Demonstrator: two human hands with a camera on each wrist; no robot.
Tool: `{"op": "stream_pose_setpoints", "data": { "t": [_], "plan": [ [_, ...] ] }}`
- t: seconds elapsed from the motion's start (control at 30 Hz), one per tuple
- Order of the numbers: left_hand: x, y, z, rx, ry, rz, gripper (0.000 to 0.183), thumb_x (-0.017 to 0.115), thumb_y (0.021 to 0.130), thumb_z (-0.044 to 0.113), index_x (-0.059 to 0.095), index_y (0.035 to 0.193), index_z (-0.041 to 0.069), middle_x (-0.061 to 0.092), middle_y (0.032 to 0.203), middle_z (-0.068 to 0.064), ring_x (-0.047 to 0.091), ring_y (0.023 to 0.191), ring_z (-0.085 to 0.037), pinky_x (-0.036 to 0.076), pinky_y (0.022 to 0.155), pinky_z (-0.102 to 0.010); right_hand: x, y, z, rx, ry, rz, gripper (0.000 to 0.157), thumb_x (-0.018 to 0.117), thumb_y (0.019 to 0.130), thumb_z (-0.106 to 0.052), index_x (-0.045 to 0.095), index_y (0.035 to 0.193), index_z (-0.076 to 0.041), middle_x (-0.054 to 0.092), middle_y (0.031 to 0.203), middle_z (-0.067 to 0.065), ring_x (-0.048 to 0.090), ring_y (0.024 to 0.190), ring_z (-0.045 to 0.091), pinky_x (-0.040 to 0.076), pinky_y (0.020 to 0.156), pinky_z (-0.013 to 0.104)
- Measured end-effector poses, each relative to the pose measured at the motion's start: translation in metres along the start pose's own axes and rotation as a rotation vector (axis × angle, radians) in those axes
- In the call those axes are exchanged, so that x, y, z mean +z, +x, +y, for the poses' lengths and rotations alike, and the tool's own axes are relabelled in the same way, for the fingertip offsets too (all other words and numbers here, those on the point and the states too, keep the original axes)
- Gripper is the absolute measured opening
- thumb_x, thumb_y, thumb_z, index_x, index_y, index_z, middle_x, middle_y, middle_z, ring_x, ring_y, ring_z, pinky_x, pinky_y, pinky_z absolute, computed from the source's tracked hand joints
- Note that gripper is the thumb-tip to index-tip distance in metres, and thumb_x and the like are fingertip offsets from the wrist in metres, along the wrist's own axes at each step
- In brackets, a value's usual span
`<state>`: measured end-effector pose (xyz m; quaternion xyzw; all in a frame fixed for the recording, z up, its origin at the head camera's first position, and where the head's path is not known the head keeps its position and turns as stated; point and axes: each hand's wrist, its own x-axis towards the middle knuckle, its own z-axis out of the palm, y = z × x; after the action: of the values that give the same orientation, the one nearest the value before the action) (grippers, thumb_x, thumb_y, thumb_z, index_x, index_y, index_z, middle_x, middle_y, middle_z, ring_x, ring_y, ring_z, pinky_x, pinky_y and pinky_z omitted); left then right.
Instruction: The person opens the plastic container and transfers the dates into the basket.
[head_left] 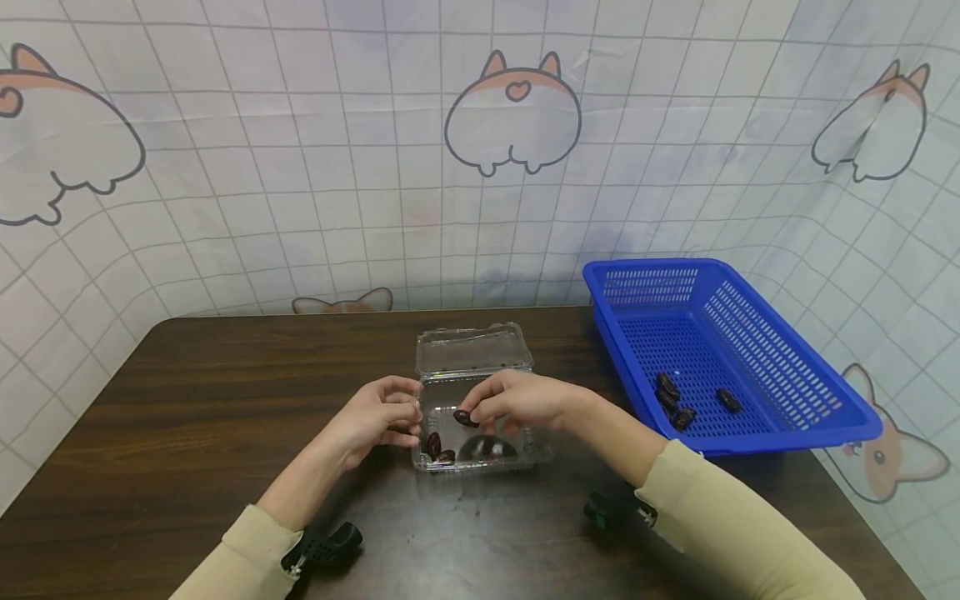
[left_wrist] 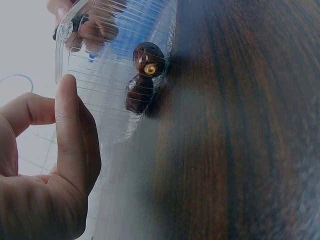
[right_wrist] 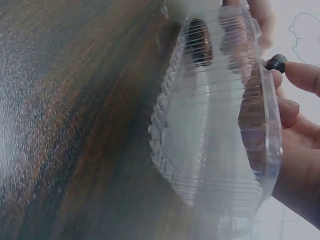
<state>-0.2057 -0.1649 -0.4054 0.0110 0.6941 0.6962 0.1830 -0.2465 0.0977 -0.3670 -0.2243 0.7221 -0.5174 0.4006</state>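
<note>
A clear plastic clamshell box (head_left: 480, 465) sits on the table, its lid (head_left: 474, 350) tipped back. At the box's left rim, my left hand (head_left: 375, 421) holds the edge with its fingertips; the left wrist view shows one finger fairly straight against the rim. Over the box, my right hand (head_left: 525, 400) pinches a dark brown date (head_left: 465, 417) between thumb and fingers. Two more dates, one upright (head_left: 434, 444) and one lying (head_left: 446, 456), rest in the box's near left corner. Through the box wall, the left wrist view shows this pair of dates (left_wrist: 146, 60) touching.
Right of the box stands a blue plastic basket (head_left: 622, 354) with several wrinkled dates (head_left: 666, 392) on its floor. Dark wood-grain table (head_left: 225, 400) lies underneath. Behind it hangs a white gridded cloth (head_left: 337, 208) with cartoon animals.
</note>
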Motion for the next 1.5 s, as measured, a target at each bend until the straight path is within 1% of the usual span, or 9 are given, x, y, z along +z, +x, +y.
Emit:
{"op": "stream_pose_setpoints", "data": {
  "t": [0.17, 0.43, 0.67, 0.9, 1.03, 1.17, 1.27, 1.4, 1.5],
  "plan": [
    [0.000, 0.000, 0.000, -0.001, -0.003, -0.001, 0.049, 0.057, 0.093, -0.004, 0.042, 0.139, -0.010, 0.059, 0.096, -0.011, 0.063, 0.075, -0.018, 0.062, 0.066, -0.030, -0.005, -0.007, -0.002, -0.028, 0.057, 0.023, 0.032, 0.061, 0.099, -0.008, 0.063, 0.124, 0.013, 0.064, 0.092, 0.009, 0.054, 0.076, 0.015, 0.038, 0.056, 0.023],
    [0.000, -0.001, 0.000, 0.001, 0.004, -0.004, 0.048, 0.057, 0.094, -0.003, 0.042, 0.140, -0.010, 0.059, 0.097, -0.011, 0.063, 0.075, -0.019, 0.062, 0.067, -0.031, -0.014, -0.021, -0.006, -0.040, 0.070, 0.096, 0.037, 0.061, 0.102, -0.010, 0.061, 0.135, 0.006, 0.063, 0.093, 0.006, 0.053, 0.077, 0.016, 0.038, 0.057, 0.025],
    [0.000, -0.001, 0.000, -0.001, 0.006, -0.005, 0.049, 0.057, 0.094, -0.003, 0.042, 0.140, -0.009, 0.059, 0.098, -0.011, 0.063, 0.076, -0.019, 0.063, 0.068, -0.031, -0.021, -0.032, -0.006, -0.056, 0.085, 0.121, 0.036, 0.060, 0.102, -0.008, 0.059, 0.134, 0.007, 0.060, 0.092, 0.006, 0.052, 0.080, 0.018, 0.038, 0.059, 0.025],
    [0.000, -0.001, 0.000, -0.002, 0.007, 0.000, 0.048, 0.058, 0.094, -0.002, 0.044, 0.140, -0.008, 0.059, 0.099, -0.012, 0.063, 0.076, -0.019, 0.063, 0.068, -0.032, -0.027, -0.041, -0.007, -0.063, 0.108, 0.164, 0.029, 0.061, 0.102, -0.009, 0.062, 0.127, 0.006, 0.061, 0.096, 0.007, 0.054, 0.082, 0.019, 0.040, 0.061, 0.025],
    [0.000, -0.001, 0.000, 0.001, 0.012, -0.001, 0.048, 0.058, 0.094, -0.002, 0.044, 0.140, -0.008, 0.059, 0.100, -0.012, 0.064, 0.077, -0.019, 0.063, 0.069, -0.032, -0.029, -0.048, -0.008, -0.062, 0.110, 0.195, 0.029, 0.062, 0.101, -0.009, 0.061, 0.128, 0.005, 0.059, 0.096, 0.006, 0.050, 0.081, 0.018, 0.039, 0.061, 0.026],
    [-0.001, -0.001, 0.000, 0.005, 0.011, -0.002, 0.049, 0.057, 0.094, -0.002, 0.043, 0.140, -0.009, 0.059, 0.100, -0.012, 0.064, 0.078, -0.019, 0.063, 0.069, -0.032, -0.033, -0.056, -0.009, -0.062, 0.086, 0.218, 0.030, 0.063, 0.101, -0.011, 0.061, 0.128, 0.004, 0.058, 0.099, 0.006, 0.050, 0.083, 0.018, 0.042, 0.067, 0.028],
    [-0.001, -0.001, 0.000, 0.005, 0.008, -0.003, 0.050, 0.057, 0.093, -0.002, 0.043, 0.140, -0.009, 0.059, 0.099, -0.012, 0.064, 0.077, -0.019, 0.063, 0.069, -0.033, -0.035, -0.062, -0.010, -0.053, 0.063, 0.249, 0.033, 0.064, 0.101, -0.013, 0.061, 0.130, 0.002, 0.058, 0.102, 0.004, 0.052, 0.088, 0.018, 0.046, 0.075, 0.032],
    [-0.001, -0.001, -0.001, 0.007, 0.007, -0.003, 0.050, 0.057, 0.093, -0.003, 0.042, 0.140, -0.010, 0.059, 0.097, -0.011, 0.064, 0.076, -0.019, 0.063, 0.069, -0.033, -0.039, -0.068, -0.008, -0.065, 0.074, 0.281, 0.036, 0.062, 0.102, -0.011, 0.058, 0.134, 0.005, 0.057, 0.091, 0.002, 0.050, 0.083, 0.017, 0.042, 0.070, 0.029],
    [-0.001, -0.001, -0.001, 0.008, 0.006, -0.003, 0.051, 0.057, 0.092, -0.003, 0.042, 0.140, -0.010, 0.060, 0.096, -0.011, 0.064, 0.076, -0.019, 0.063, 0.068, -0.033, -0.042, -0.072, -0.006, -0.088, 0.091, 0.296, 0.034, 0.059, 0.103, -0.009, 0.056, 0.133, 0.008, 0.053, 0.082, 0.002, 0.047, 0.076, 0.015, 0.034, 0.063, 0.026]
  ]
}}
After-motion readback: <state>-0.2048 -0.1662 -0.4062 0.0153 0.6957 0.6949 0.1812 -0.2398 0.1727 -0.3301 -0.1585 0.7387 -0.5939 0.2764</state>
